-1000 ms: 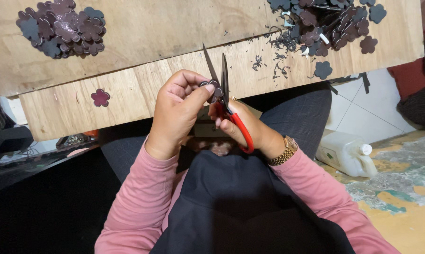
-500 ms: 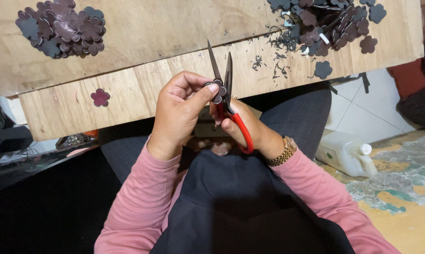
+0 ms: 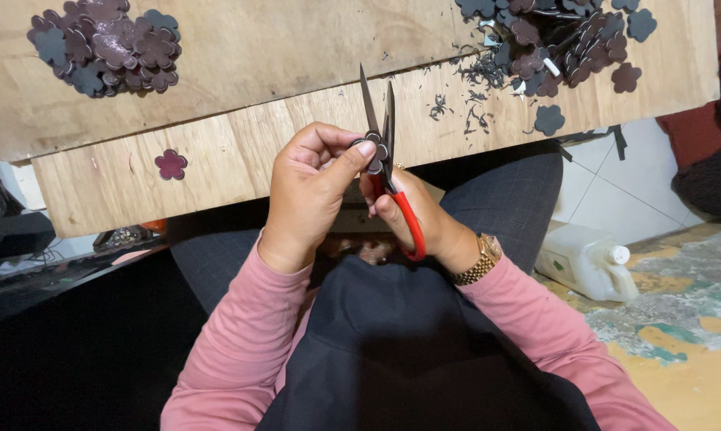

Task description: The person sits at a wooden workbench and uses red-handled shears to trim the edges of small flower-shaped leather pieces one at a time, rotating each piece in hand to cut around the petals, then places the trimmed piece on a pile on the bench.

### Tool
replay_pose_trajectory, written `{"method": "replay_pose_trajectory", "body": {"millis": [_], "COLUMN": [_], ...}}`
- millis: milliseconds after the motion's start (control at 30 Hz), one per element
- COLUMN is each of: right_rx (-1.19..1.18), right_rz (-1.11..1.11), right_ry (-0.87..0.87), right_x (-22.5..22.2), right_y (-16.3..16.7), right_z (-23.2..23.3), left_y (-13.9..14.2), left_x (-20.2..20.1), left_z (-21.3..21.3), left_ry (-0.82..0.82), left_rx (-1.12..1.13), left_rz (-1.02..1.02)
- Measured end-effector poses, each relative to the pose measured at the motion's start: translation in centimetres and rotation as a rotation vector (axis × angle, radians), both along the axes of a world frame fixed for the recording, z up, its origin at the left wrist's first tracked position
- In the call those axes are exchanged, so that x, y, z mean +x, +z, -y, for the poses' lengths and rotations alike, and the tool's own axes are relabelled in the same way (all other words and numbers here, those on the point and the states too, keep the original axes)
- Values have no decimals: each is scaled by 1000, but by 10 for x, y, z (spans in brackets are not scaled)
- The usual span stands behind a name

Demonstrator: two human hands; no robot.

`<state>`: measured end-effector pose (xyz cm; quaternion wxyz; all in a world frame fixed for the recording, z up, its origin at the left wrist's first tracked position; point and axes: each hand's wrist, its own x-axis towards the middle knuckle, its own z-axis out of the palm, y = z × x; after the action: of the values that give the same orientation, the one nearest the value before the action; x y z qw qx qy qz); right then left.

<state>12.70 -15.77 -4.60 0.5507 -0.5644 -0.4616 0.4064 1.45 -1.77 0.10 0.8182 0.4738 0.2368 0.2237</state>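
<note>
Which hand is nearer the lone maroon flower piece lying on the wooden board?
Left. The left hand is just right of the lone maroon flower piece, with bare board between them. The right hand, holding the red-handled scissors, is farther right, beyond the left.

The left hand [image 3: 309,195] covers most of the small flower-shaped piece [image 3: 374,152], so only its edge shows beside the scissors [image 3: 388,172]. The right hand [image 3: 420,223] hides the scissors' lower handle loop. The pile of dark flower pieces [image 3: 560,40] runs past the top edge, and the table [image 3: 257,120] is cut off there too.
</note>
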Motion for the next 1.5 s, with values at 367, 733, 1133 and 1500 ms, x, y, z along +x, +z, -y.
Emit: {"method": "replay_pose_trajectory", "body": {"millis": [367,733,1133,1500], "right_rx": [7,49,86,136], "right_rz": [-28,-271,-371,-347], "right_ry": [-57,-201,-316,-385], "right_x": [-7,-6,14,19], "right_y": [-6,-28,-29,-3], "right_z": [-1,3,1,-5], "left_y": [-4,-5,-5,-8], "left_x": [1,0,-5,-3], "left_z": [2,1,-9,-13], "left_ry": [39,14,-125,-233], "left_rx": [50,42,38,263], "left_rz": [-16,-55,-41,-78]}}
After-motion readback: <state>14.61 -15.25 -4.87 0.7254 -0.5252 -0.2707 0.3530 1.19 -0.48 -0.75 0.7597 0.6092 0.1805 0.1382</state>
